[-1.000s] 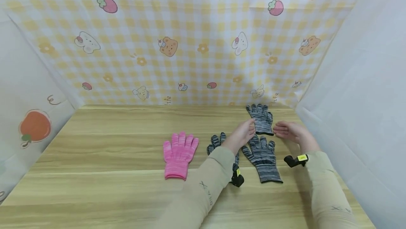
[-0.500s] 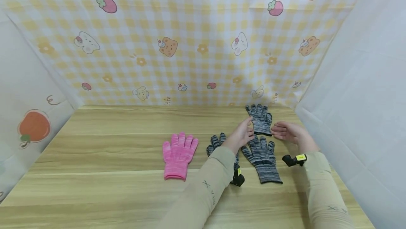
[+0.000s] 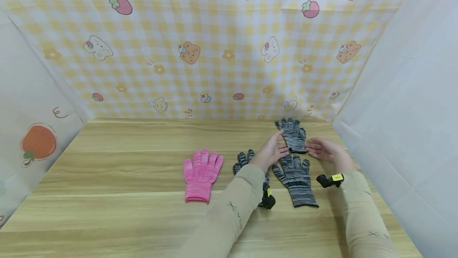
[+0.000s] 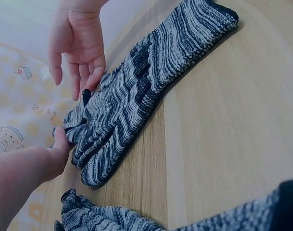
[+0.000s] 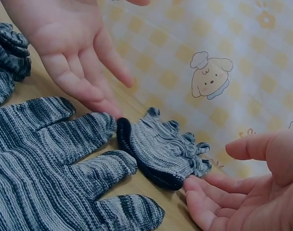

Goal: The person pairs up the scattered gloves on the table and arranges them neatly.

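Observation:
Lying at the back right of the table, a grey-and-black striped knit glove (image 3: 295, 136) has its fingers toward the patterned backdrop and its black-edged cuff toward me. My left hand (image 3: 270, 150) is at the left of that cuff, its fingers extended and the thumb apart. On the opposite side, my right hand (image 3: 325, 149) holds its fingers nearly straight, fingertips at the cuff's right corner (image 5: 177, 182). In the right wrist view, the left fingertips (image 5: 110, 108) meet the cuff's other corner. A second striped glove (image 3: 299, 186) lies flat just in front, its fingertips close to that cuff.
A third striped glove (image 3: 243, 162) is partly hidden under my left forearm. Farther left lies a pink glove (image 3: 202, 176), fingers pointing away. Behind the wooden table (image 3: 118, 162) hangs a checked cloth (image 3: 229, 75), and a white cloth (image 3: 400, 103) borders the right side.
The back glove has shifted slightly left and toward me. My left fingers, bent at its edge a second ago, have straightened and moved down to the cuff; my right hand has drifted slightly left.

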`<move>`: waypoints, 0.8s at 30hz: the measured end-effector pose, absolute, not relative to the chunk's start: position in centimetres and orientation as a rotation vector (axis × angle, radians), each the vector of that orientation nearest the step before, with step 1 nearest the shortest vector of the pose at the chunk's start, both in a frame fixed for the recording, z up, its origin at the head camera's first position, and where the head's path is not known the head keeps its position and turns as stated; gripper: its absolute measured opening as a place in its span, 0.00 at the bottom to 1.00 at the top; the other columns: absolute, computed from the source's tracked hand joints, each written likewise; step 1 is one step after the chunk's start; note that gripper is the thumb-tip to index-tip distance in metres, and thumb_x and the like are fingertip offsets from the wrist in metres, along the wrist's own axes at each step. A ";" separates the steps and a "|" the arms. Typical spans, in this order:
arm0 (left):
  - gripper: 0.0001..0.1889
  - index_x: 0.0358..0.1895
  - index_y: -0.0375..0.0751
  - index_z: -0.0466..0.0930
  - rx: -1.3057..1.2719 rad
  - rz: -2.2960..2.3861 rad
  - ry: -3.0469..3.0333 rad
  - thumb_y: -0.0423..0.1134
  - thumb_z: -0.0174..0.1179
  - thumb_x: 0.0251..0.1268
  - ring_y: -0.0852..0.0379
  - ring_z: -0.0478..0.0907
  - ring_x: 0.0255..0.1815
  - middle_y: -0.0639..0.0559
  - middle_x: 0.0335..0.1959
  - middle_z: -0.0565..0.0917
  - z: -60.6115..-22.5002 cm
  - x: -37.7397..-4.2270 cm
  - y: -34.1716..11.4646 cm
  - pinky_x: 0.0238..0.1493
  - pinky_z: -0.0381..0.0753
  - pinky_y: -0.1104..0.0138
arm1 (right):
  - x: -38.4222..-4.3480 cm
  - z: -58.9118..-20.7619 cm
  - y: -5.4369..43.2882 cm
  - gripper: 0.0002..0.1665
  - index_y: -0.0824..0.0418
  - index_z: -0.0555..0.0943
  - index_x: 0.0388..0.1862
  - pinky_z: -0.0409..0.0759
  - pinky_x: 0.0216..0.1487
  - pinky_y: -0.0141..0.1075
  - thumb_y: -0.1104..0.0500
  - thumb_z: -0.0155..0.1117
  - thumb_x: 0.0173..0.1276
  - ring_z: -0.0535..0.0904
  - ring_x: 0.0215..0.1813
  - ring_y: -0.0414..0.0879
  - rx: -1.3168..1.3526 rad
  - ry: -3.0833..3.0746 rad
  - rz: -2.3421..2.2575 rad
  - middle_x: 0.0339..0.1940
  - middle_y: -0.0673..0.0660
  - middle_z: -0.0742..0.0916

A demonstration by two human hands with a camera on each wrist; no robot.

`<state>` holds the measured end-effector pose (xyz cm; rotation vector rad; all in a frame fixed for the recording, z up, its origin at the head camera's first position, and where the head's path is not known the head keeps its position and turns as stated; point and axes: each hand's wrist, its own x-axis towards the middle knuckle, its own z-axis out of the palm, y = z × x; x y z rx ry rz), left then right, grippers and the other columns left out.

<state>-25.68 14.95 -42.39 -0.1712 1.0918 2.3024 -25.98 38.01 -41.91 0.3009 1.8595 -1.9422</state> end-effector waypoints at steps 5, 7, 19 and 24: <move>0.39 0.73 0.29 0.51 -0.167 2.298 1.109 0.52 0.53 0.69 0.34 0.63 0.65 0.24 0.65 0.62 -42.2 -25.7 15.0 0.64 0.66 0.51 | -26.1 -42.0 37.5 0.34 0.74 0.43 0.74 0.77 0.49 0.33 0.56 0.36 0.80 0.78 0.42 0.38 0.305 1.873 -1.935 0.42 0.50 0.80; 0.39 0.73 0.28 0.51 -0.159 2.300 1.121 0.52 0.52 0.70 0.34 0.64 0.65 0.25 0.64 0.64 -42.2 -25.8 15.1 0.63 0.66 0.51 | -26.2 -42.0 37.3 0.34 0.73 0.44 0.75 0.77 0.48 0.32 0.56 0.38 0.80 0.77 0.41 0.37 0.320 1.906 -1.912 0.54 0.59 0.78; 0.39 0.72 0.25 0.48 -0.152 2.295 1.149 0.50 0.52 0.71 0.35 0.64 0.65 0.29 0.63 0.67 -42.1 -25.8 14.7 0.64 0.65 0.51 | -26.5 -41.9 36.0 0.38 0.74 0.45 0.74 0.77 0.44 0.29 0.58 0.48 0.77 0.73 0.37 0.34 0.287 2.090 -1.829 0.51 0.56 0.74; 0.35 0.72 0.24 0.48 -0.137 2.293 1.159 0.46 0.48 0.74 0.36 0.67 0.63 0.29 0.63 0.68 -42.2 -25.7 14.8 0.64 0.66 0.52 | -26.1 -41.3 35.6 0.39 0.72 0.39 0.75 0.75 0.44 0.28 0.57 0.45 0.78 0.71 0.41 0.32 0.246 2.105 -1.834 0.75 0.69 0.53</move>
